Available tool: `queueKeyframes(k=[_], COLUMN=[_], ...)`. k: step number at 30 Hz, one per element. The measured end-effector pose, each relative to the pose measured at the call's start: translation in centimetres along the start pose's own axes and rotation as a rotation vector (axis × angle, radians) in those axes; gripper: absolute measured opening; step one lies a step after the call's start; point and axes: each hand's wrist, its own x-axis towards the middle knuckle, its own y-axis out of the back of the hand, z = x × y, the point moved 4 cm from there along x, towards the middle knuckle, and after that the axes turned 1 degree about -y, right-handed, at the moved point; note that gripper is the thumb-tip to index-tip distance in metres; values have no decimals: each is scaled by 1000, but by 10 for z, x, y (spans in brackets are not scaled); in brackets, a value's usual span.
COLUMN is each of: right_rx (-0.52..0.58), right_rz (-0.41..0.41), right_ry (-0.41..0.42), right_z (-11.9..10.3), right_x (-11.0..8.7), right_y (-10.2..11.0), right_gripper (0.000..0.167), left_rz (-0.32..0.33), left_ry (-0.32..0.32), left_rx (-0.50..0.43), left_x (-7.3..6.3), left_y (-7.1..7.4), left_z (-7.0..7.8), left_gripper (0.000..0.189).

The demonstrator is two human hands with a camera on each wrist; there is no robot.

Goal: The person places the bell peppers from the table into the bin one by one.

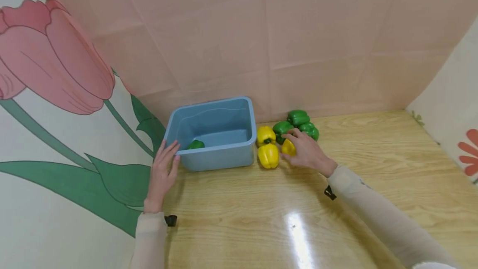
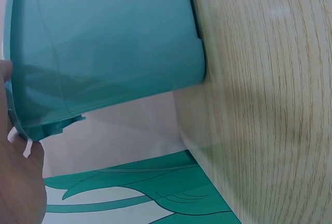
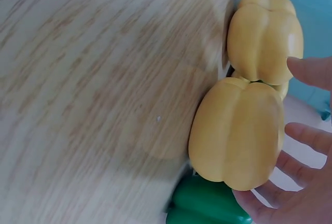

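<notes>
Left hand [image 1: 163, 170]: I read it as holding the near left corner of the blue bin [image 1: 216, 157], fingers over the rim, thumb along the near edge. The left-wrist view shows the same corner between finger and thumb. One green pepper [image 1: 196, 144] lies inside, at the bin's near left.

Right hand [image 1: 304, 151]: thumb and fingers are spread wide over the rightmost yellow pepper [image 3: 236, 133]. From my end I cannot tell how firmly any fingertip touches it (the wrist view suggests a loose, unclosed grasp). The pepper sits on the wooden table [image 1: 231, 219], right of the bin, beside the front yellow pepper [image 1: 268, 155]. Behind that one is the rear yellow pepper [image 1: 264, 134], close to the bin wall. A cluster of green peppers [image 1: 298, 118] is bunched beyond the right hand.

Surroundings: pinkish sheet [image 1: 224, 45] at the back; painted tulip [image 1: 56, 53] on the left wall.
</notes>
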Motion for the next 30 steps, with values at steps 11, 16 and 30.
queueKeyframes(k=[11, 16, 30], right_rx=[-5, -8, -20], right_rz=[-12, 0, -32], right_ry=[-21, -8, -35], right_z=[8, 9, 8], right_x=[0, -2, -5], right_y=[-11, -13, -18], right_gripper=[68, 66, 72], left_rz=[-22, -27, -34], left_ry=[13, 8, 16], left_rx=[3, 3, 0], left_x=[-1, -2, -3], left_y=[0, 0, 0], left_z=[-4, -5, -6], left_gripper=[40, 40, 39])
